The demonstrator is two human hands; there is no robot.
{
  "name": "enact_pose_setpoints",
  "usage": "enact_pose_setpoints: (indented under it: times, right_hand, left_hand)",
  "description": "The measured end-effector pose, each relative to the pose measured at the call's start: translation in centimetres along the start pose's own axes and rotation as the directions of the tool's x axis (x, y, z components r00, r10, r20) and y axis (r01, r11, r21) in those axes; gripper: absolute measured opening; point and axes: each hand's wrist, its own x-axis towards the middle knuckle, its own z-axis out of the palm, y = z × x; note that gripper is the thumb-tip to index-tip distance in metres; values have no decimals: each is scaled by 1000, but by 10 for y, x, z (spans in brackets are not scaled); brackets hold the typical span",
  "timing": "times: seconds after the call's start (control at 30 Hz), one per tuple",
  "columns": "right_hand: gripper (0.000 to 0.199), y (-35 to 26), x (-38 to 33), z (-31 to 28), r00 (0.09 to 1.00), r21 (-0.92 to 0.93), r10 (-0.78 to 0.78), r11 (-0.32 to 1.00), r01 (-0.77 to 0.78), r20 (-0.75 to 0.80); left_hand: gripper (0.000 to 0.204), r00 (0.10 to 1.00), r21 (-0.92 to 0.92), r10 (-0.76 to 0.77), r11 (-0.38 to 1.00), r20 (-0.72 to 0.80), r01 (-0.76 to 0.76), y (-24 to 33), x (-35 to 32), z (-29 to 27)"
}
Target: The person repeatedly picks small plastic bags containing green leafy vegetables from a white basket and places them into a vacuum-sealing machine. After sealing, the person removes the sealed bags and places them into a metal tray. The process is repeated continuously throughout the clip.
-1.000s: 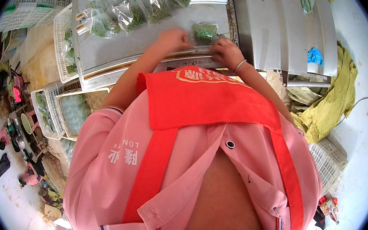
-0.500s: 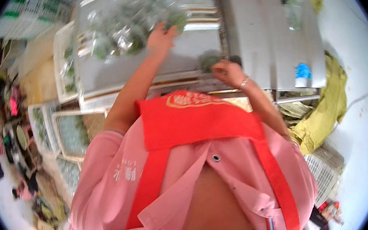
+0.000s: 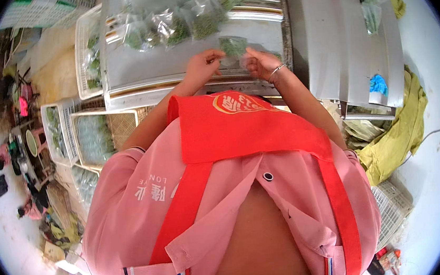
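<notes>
A clear plastic bag of small green produce point(image 3: 233, 46) is at the front of the grey tabletop point(image 3: 171, 68), between my two hands. My right hand point(image 3: 262, 64), a bracelet at its wrist, pinches the bag's right side. At the bag's left side is my left hand point(image 3: 205, 67), its fingers bent and the thumb apart; I see nothing held in it. Beyond my hands, several filled bags point(image 3: 175, 28) lie in a row on the tabletop.
White crates point(image 3: 88, 89) with green bags stand along the left, near a tan basket point(image 3: 128, 120) of bagged goods. To the right is a metal surface point(image 3: 328, 47) with a bag of greens point(image 3: 371, 14) and a blue item point(image 3: 378, 86). Yellow-green cloth point(image 3: 404, 130) hangs beyond it.
My left hand has come back from the row of bags to the near edge. My right hand has moved slightly left and farther from me, with the bag now between both hands.
</notes>
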Motion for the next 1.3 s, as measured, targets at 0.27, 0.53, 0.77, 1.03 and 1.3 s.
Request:
enact_pose_setpoints:
  times: [0.27,0.53,0.77,1.03,1.3]
  right_hand:
    - [16,2,-4,30,996,-154,20,988,-33,-88]
    - [16,-44,-7,10,974,-860,-223,491,135,25]
    - [19,-10,6,57,891,-934,-447,-346,-89,80]
    - [17,-17,21,35,931,-956,-364,-272,-106,0]
    - [18,-8,16,39,951,-959,-308,-269,-92,-5]
  left_hand:
    - [24,910,-427,-414,826,-15,368,-13,4,-4]
    - [27,949,224,-266,948,167,226,-5,38,-40]
    - [25,999,846,25,531,46,-53,-20,44,-44]
    - [19,978,694,-101,718,181,-54,-23,44,-39]
    - [21,933,739,-264,674,244,-2,-14,49,-43]
